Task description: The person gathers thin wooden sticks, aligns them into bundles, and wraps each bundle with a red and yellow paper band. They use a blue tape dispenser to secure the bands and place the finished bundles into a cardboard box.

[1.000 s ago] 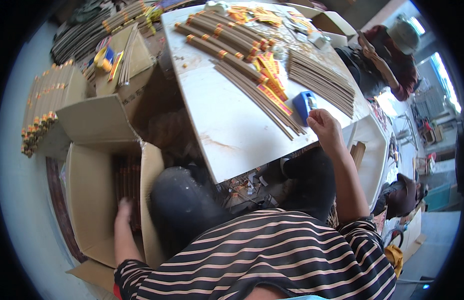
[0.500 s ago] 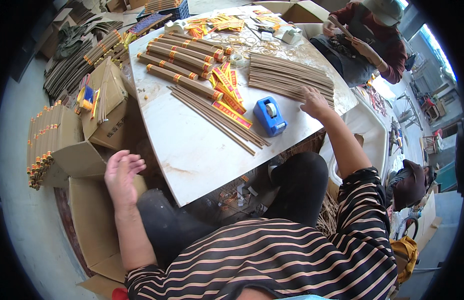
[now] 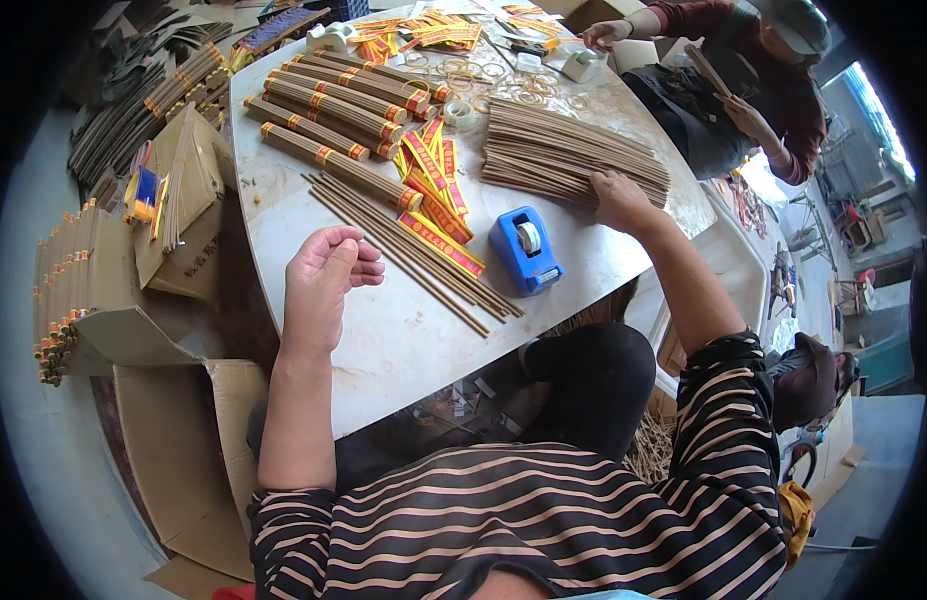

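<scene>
A wide spread of brown incense sticks [image 3: 564, 155] lies on the right of the white table. My right hand [image 3: 624, 203] is at its near edge, fingertips pinched down on the sticks there. My left hand [image 3: 332, 275] hovers over the table's left part, fingers loosely curved, nothing seen in it. Beside it lies a smaller row of loose incense sticks [image 3: 414, 255], with a red and yellow paper label [image 3: 441, 243] across them. A blue tape dispenser [image 3: 525, 252] stands between this row and the large spread. More labels [image 3: 436, 180] lie in a loose heap behind.
Bundled incense sticks [image 3: 329, 110] with label bands are stacked at the table's far left. Rubber bands [image 3: 529, 90] and a tape roll [image 3: 462, 115] lie farther back. Cardboard boxes [image 3: 184, 450] stand left of the table. A co-worker [image 3: 754, 80] sits at the far right, holding sticks.
My left hand has come from beside the table to over it. My right hand has moved slightly nearer, its fingers closing on the sticks' edge. The co-worker's one hand has reached out over the table.
</scene>
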Demonstrator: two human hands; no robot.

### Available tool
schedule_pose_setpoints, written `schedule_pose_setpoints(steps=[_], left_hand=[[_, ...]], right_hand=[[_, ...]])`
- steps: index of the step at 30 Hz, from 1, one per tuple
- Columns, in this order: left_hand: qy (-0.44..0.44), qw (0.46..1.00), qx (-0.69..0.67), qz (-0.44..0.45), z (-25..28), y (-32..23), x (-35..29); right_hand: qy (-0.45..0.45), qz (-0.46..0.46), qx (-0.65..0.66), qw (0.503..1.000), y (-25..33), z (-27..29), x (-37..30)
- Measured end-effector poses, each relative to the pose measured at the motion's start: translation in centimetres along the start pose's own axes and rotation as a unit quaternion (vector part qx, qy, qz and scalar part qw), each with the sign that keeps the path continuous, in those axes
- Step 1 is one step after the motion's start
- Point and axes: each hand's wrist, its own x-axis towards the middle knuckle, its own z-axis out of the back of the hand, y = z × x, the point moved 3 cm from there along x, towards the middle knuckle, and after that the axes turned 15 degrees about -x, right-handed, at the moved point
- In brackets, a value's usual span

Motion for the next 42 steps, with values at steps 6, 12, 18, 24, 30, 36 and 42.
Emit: schedule_pose_setpoints(steps=[6,12,18,24,30,36,42], left_hand=[[-0.009,1.0,-0.001,0.018,1.5,0.8,0.6],[-0.011,0.999,-0.001,0.03,2.6,1.4,0.8],[-0.014,0.999,0.004,0.033,3.2,1.7,0.8],[-0.014,0.999,0.001,0.043,3.4,1.7,0.7],[0.003,0.998,-0.001,0.057,2.6,1.5,0.4],[0.135,0.988,-0.025,0.07,0.6,1.5,-1.4],[0.183,0.942,-0.282,-0.004,-4.0,-0.9,-4.5]], right_hand=[[-0.019,0.006,0.037,0.999,-0.2,0.7,-0.2],[-0.092,0.021,0.07,0.993,-0.8,-0.3,-0.4],[-0.136,-0.005,0.102,0.985,-1.9,0.4,-1.0],[-0.116,-0.052,0.1,0.987,-2.1,2.5,-1.8],[-0.094,-0.026,0.244,0.965,-2.8,5.0,-3.1],[0.142,0.039,0.618,0.772,6.1,13.0,-9.3],[0.345,0.178,0.706,0.593,18.3,14.5,-15.0]])
